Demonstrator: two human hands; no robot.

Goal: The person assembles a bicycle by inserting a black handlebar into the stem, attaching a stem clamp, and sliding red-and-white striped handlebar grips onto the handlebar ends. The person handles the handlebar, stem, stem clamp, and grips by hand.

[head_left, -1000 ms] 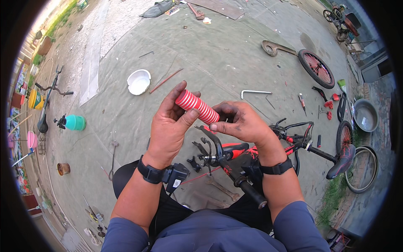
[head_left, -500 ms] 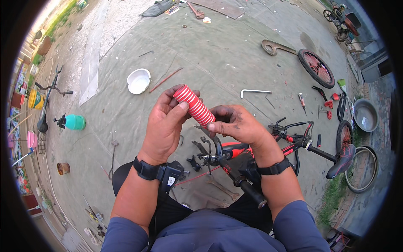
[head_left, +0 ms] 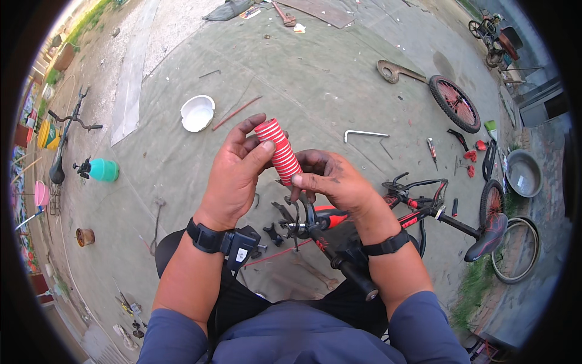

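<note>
A red tube (head_left: pixel 279 153) with white stripes round it is held up in front of me, leaning slightly to the left. My left hand (head_left: pixel 240 162) grips its upper end between thumb and fingers. At the lower end, my right hand (head_left: pixel 333 178) pinches the tube, and its fingers bear dark stains. Below and to the right lies a black and red bicycle frame (head_left: pixel 418 213) with its handlebar (head_left: pixel 339 261) near my lap. Part of the handlebar area is hidden behind my right forearm.
A bicycle wheel (head_left: pixel 454 103), a bent wrench (head_left: pixel 366 134) and a large hooked tool (head_left: pixel 397 73) lie on the right. Left of centre are a white bowl (head_left: pixel 197 114), a red rod (head_left: pixel 236 113) and a teal sprayer (head_left: pixel 103 170). A grey basin (head_left: pixel 524 174) stands far right.
The striped tube has turned a little more upright in both hands. My right hand has shifted slightly left with its lower end, and the whole view has moved a little.
</note>
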